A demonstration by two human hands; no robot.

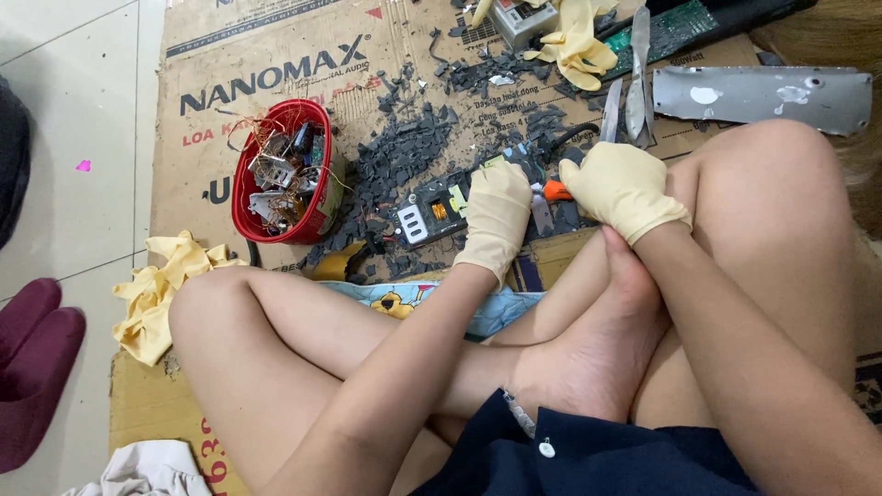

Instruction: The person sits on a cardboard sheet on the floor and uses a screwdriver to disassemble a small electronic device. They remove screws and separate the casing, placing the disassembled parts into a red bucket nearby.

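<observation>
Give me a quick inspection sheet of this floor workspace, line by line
Surface: flattened cardboard on tiled floor.
Job's things: circuit board under the left hand; orange-handled tool at the right hand.
Clutter: dark broken chips, red tub of salvaged parts, spare yellow gloves, metal plate.
Grippers: both gloved, resting on the work.
Cables: black lead beside the board.
Surroundings: yellow cloth, maroon slippers.

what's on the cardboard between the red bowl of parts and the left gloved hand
In the head view, a heap of dark grey plastic fragments and the near end of the circuit board lie between the red bowl and the left hand.
</observation>
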